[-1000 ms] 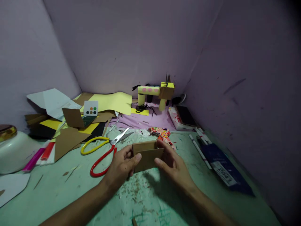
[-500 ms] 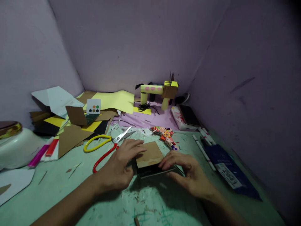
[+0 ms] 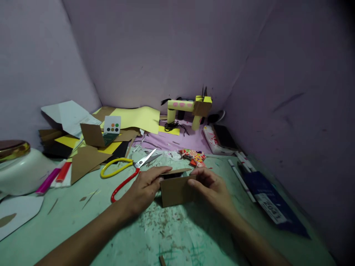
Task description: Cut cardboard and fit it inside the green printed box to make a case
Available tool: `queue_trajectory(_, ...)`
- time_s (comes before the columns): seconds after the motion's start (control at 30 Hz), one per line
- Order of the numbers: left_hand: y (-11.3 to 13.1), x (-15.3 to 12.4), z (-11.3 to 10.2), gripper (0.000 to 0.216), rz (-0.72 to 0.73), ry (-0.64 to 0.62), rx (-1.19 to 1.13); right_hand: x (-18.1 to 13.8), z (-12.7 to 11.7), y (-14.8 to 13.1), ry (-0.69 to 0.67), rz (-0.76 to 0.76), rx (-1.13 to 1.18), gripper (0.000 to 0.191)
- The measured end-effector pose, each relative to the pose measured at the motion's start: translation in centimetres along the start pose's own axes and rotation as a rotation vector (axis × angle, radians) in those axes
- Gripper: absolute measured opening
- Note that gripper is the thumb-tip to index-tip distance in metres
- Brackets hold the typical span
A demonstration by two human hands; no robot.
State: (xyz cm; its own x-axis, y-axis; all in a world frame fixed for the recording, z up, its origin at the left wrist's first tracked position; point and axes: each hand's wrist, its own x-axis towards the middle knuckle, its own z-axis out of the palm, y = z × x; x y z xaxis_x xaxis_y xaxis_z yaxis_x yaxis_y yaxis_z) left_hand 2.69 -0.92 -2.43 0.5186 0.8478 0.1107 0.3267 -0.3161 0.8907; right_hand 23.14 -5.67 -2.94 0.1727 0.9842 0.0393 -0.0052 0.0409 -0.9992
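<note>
A small brown cardboard box (image 3: 177, 192) stands on the green tabletop, its front panel upright and its top flap (image 3: 176, 171) slightly raised over a dark gap. My left hand (image 3: 148, 188) grips the box at its left side, fingers along the top flap. With thumb in front and fingers behind, my right hand (image 3: 209, 184) pinches the front panel's upper right corner. Left of the box lie open scissors (image 3: 135, 166) with one yellow and one red handle. Just behind it is a flower-patterned glue gun (image 3: 194, 156), partly hidden by my right hand.
A yellow paper giraffe figure (image 3: 181, 106) stands at the back. Cardboard and coloured paper scraps (image 3: 88, 160) pile up at the left, near a white rounded object (image 3: 24, 173). To the right are a phone (image 3: 223, 136), white sticks (image 3: 241, 181) and a dark blue packet (image 3: 277, 207).
The front panel has swung up from lying low to standing upright, raised by my right hand. The top flap has tilted flatter, and my left hand has closed around the left side.
</note>
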Motion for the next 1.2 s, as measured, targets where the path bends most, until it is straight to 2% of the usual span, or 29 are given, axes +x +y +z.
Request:
queue_trajectory(0.13, -0.3, 0.1, -0.2, 0.034, 0.036, -0.020, -0.017, 0.9, 0.8, 0.3, 0.048, 0.107, 0.203, 0.043)
queue_trajectory(0.23, -0.4, 0.2, -0.2, 0.033, 0.055, -0.043, -0.019, 1.1, 0.5, 0.5, 0.023, 0.120, 0.182, 0.050)
queue_trajectory(0.43, 0.0, 0.4, -0.3, 0.035, 0.050, -0.084, -0.016, 1.7, -0.1, 0.9, -0.027, 0.147, 0.122, 0.032)
queue_trajectory(0.67, 0.3, 0.2, -0.4, 0.045, 0.020, -0.043, -0.050, 1.8, -0.2, 0.8, -0.030, 0.159, 0.131, 0.026)
queue_trajectory(0.73, 0.6, 0.1, -0.5, 0.041, 0.029, -0.001, -0.040, 1.8, -0.2, 0.8, -0.024, 0.163, 0.138, 0.027)
queue_trajectory(0.87, 1.2, -0.1, -0.5, 0.032, 0.018, 0.210, 0.068, 1.7, 0.0, 0.8, -0.007, 0.168, 0.150, 0.029)
queue_trajectory(0.93, 1.4, -0.1, -0.3, 0.031, 0.002, 0.258, 0.099, 1.6, 0.1, 0.8, 0.000, 0.169, 0.155, 0.029)
queue_trajectory(1.2, 0.8, 0.0, 0.3, 0.023, 0.070, 0.221, 0.079, 1.5, 0.3, 0.9, -0.002, 0.172, 0.165, 0.028)
